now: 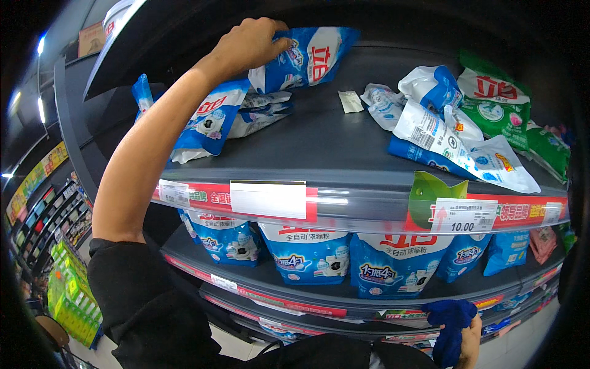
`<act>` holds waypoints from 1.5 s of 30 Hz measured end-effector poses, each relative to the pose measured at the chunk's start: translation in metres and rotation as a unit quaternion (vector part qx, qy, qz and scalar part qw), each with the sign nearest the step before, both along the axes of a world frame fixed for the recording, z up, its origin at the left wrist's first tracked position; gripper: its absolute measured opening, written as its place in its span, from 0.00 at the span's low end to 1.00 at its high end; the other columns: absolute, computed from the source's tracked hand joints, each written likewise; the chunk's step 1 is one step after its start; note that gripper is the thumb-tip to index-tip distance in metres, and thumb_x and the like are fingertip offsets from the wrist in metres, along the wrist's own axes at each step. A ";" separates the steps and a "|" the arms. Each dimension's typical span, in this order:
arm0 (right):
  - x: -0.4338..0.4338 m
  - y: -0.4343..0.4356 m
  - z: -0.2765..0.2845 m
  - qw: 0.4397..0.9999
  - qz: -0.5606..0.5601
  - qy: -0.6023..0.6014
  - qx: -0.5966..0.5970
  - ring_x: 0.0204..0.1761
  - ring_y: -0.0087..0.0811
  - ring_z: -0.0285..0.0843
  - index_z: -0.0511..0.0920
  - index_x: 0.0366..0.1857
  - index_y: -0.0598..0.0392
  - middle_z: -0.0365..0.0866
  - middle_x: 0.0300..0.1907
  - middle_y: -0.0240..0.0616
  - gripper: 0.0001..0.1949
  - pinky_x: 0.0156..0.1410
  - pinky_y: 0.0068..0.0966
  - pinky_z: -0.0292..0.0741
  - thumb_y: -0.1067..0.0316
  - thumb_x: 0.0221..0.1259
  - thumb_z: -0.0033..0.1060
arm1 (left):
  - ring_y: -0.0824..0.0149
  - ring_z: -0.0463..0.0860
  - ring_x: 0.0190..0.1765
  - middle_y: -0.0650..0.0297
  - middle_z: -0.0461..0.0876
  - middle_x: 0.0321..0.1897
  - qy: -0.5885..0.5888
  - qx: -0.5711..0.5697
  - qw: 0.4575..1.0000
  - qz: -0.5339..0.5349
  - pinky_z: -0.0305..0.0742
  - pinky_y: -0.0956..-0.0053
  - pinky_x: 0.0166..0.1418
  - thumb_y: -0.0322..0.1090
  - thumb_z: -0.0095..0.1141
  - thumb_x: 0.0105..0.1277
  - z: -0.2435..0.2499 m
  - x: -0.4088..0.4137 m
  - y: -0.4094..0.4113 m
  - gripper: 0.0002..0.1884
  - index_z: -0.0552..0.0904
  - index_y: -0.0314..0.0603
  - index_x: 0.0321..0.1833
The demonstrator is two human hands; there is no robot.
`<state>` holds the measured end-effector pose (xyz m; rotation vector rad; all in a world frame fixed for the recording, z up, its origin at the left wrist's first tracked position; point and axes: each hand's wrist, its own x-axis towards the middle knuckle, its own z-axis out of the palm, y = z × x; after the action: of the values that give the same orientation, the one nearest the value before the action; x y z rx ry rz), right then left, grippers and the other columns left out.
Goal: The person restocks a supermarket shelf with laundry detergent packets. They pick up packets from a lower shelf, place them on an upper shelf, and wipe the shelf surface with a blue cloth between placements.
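Note:
With thumb and fingers, my left hand (256, 45) grips the upper left corner of a blue and white detergent powder bag (306, 60). That bag is tilted over the upper shelf (318, 138); whether its lower edge touches the shelf I cannot tell. Low on the right, my right hand (470, 339) is closed on a dark blue cloth (449, 325), which hangs in front of the lower shelf edges. Beneath my left forearm leans another blue detergent bag (214, 120), beside a whitish bag (262, 115) lying flat.
Several crumpled white and blue pouches (461, 143) and green detergent bags (498, 101) lie on the upper shelf's right. A small paper scrap (351, 102) lies mid-shelf. Upright detergent bags (309, 258) fill the shelf below. A price tag (464, 217) fronts the upper edge. Green stacked goods (73, 290) stand left.

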<state>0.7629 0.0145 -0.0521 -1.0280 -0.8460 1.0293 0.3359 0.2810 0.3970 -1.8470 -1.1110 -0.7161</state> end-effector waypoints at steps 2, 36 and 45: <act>-0.003 -0.002 0.001 1.000 0.007 0.002 0.016 0.38 0.34 0.84 0.71 0.54 0.59 0.82 0.43 0.46 0.22 0.43 0.28 0.82 0.60 0.60 0.64 | 0.55 0.88 0.39 0.49 0.85 0.43 -0.028 0.004 1.000 0.010 0.84 0.62 0.38 0.46 0.58 0.65 0.000 0.001 0.004 0.21 0.81 0.45 0.57; 0.007 -0.016 -0.021 1.000 -0.018 -0.011 0.003 0.43 0.32 0.82 0.71 0.56 0.60 0.81 0.47 0.42 0.27 0.49 0.28 0.80 0.55 0.57 0.68 | 0.50 0.67 0.69 0.52 0.62 0.71 0.202 -0.333 0.917 0.089 0.59 0.51 0.73 0.45 0.63 0.60 -0.041 0.132 0.079 0.44 0.52 0.61 0.77; 0.014 -0.030 -0.049 0.997 -0.075 0.020 0.002 0.37 0.29 0.81 0.72 0.54 0.60 0.81 0.43 0.40 0.27 0.41 0.26 0.80 0.52 0.58 0.67 | 0.54 0.80 0.57 0.54 0.80 0.56 0.226 -0.374 0.893 -0.108 0.73 0.60 0.62 0.42 0.62 0.62 -0.060 0.177 0.161 0.22 0.78 0.50 0.59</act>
<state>0.7768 -0.0158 -0.1014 -1.0471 -0.7270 0.9178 0.5130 0.4417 0.3368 -2.6375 -0.9330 0.0891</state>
